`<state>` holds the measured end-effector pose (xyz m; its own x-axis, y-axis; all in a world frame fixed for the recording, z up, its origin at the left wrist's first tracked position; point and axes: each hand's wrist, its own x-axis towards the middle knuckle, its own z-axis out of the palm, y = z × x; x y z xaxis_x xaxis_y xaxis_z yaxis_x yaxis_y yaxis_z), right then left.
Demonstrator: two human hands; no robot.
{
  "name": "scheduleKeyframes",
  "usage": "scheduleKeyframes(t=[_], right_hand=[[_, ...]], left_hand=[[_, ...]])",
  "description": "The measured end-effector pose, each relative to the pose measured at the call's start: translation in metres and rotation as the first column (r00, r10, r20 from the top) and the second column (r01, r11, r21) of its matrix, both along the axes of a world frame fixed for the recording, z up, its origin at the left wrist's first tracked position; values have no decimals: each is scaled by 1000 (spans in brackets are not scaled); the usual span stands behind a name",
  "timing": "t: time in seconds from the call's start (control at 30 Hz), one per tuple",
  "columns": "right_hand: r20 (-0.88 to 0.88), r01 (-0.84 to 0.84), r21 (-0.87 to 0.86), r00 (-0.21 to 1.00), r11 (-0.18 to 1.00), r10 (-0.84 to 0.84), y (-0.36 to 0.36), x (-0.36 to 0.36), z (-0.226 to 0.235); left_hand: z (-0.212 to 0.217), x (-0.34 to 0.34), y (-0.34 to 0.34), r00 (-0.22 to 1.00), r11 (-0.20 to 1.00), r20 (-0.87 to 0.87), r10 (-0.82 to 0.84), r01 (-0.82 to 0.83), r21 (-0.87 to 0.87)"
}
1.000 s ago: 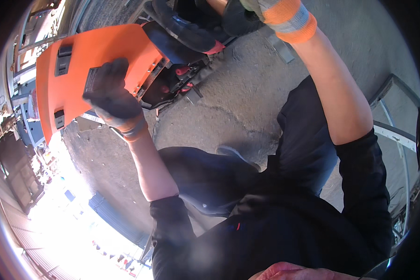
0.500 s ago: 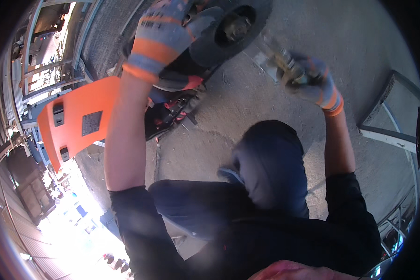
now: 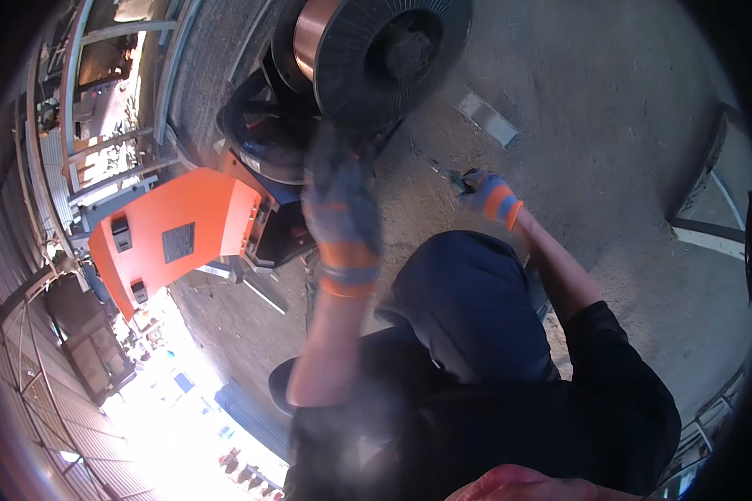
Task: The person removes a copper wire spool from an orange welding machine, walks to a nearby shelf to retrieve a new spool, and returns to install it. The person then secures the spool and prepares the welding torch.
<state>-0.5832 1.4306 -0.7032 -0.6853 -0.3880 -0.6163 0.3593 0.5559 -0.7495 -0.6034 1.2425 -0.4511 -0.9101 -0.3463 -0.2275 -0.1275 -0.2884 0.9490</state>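
A black spool of copper-coloured welding wire sits at the top, on a machine with an open orange panel. My left hand, in a grey and orange work glove, is just below the spool in front of the machine's dark opening. Motion smears its fingers, so I cannot make out any grip. My right hand, gloved the same way, is low over the floor to the right. Its fingers are closed round a slim plier-like metal tool, mostly hidden by the hand.
On the concrete floor beyond my right hand lies a pale flat rectangular piece. A metal frame stands at the right. Metal racking lines the upper left. My bent knee is between my arms.
My left hand has come down off the spool toward me and to the right, uncovering the copper-coloured wire. My right hand, with the tool, has moved left and lower.
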Motion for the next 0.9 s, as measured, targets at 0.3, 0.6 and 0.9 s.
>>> scheduleKeyframes(t=[0.3,0.6,0.9], right_hand=[[-119,128,-395,975,910,-189,-56,1,-6],[-347,-23,-439,927,898,-145,-115,-15,-67],[-410,-200,-467,912,861,-11,-148,-30,-86]], left_hand=[[-223,-54,0,973,181,186,-139,210,-961],[-231,-76,6,991,128,127,41,121,-984],[-219,-64,-5,871,-388,492,-7,451,-803]])
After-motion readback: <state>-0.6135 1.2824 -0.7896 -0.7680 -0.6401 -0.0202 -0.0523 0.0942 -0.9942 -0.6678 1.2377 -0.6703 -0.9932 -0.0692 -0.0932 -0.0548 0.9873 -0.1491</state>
